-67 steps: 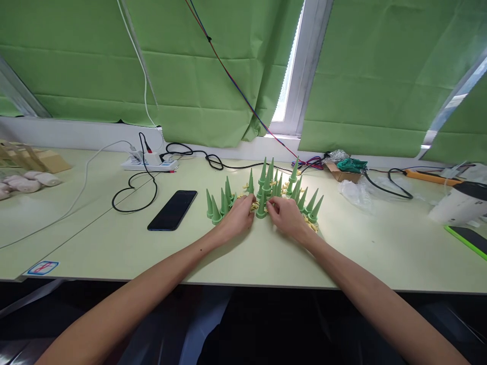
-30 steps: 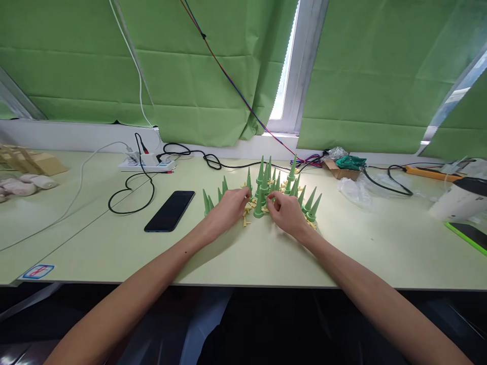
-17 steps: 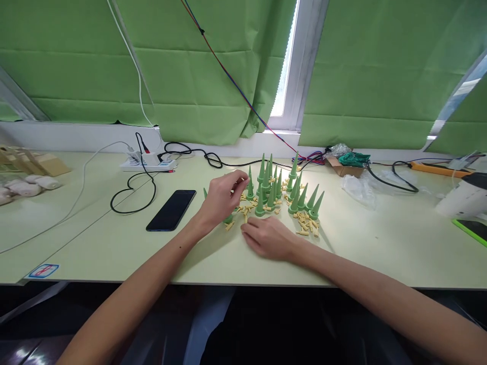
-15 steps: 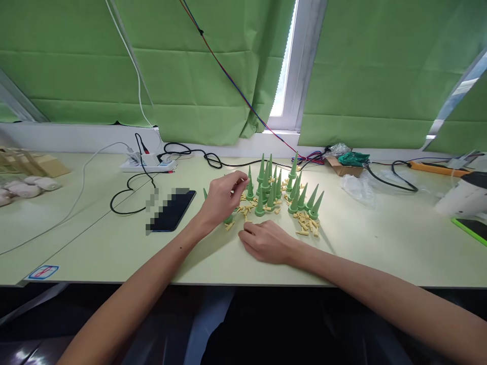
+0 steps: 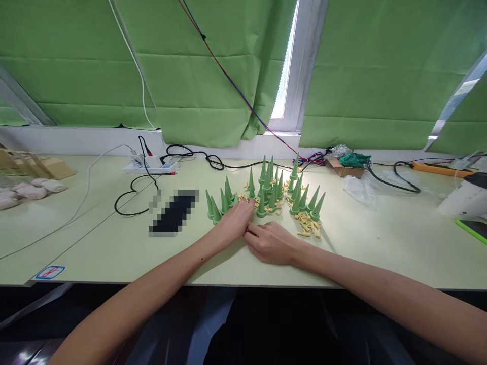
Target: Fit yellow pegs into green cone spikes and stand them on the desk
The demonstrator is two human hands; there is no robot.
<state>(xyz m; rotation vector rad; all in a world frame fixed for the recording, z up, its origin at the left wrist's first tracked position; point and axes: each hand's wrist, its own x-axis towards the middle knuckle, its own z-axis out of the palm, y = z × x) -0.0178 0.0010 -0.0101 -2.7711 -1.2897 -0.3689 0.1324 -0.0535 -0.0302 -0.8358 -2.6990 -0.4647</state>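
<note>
My left hand (image 5: 239,219) is closed, its fingertips pinched together against those of my right hand. What the left fingers pinch is hidden behind them. My right hand (image 5: 271,243) rests on the table with curled fingers around a small yellow peg, which is now mostly covered. Just beyond both hands stand several green pointed cones (image 5: 261,205) on round bases. Loose yellow pegs (image 5: 305,223) lie among the cones and in a pile right of my right hand.
A dark phone (image 5: 173,212), partly pixelated, lies left of my hands. Behind it are a white power strip (image 5: 152,166) and black cables. At the back right sit a small cardboard box (image 5: 346,168) and a clear plastic bag (image 5: 359,190). The table's front edge runs close to my forearms.
My left hand has come down and to the right, from above the cones to meet my right hand. More cones on the left now show. The right hand stays nearly in place.
</note>
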